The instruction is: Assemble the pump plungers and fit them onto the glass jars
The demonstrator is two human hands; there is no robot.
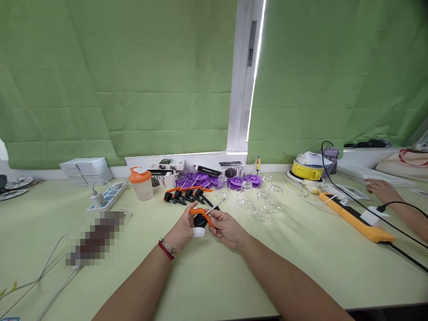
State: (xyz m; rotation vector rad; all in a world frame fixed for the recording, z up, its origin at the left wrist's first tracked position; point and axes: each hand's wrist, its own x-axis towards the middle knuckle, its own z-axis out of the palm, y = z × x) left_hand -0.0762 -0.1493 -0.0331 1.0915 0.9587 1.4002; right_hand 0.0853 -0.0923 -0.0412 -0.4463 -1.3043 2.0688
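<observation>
Both hands hold one small assembly above the table. It has an orange bent bracket (198, 211), a thin metal rod (216, 206) and a round black knob (199, 221). My left hand (182, 231) is closed on the left side of the bracket and the knob, its thumb wrapped in white. My right hand (227, 228) pinches the bracket's right end near the rod. Just beyond lie several black knobs with stems (189, 194) beside orange pieces with rods. Behind them are purple spoked discs (236, 182), and clear glass cups (245, 195) stand to the right.
A shaker bottle (141, 187) with an orange lid and a white power strip (109, 196) are at left. Cup holder boxes (231, 170) line the back. At right are a yellow pot (306, 170), an orange power strip (356, 218) and another person's hand (384, 191).
</observation>
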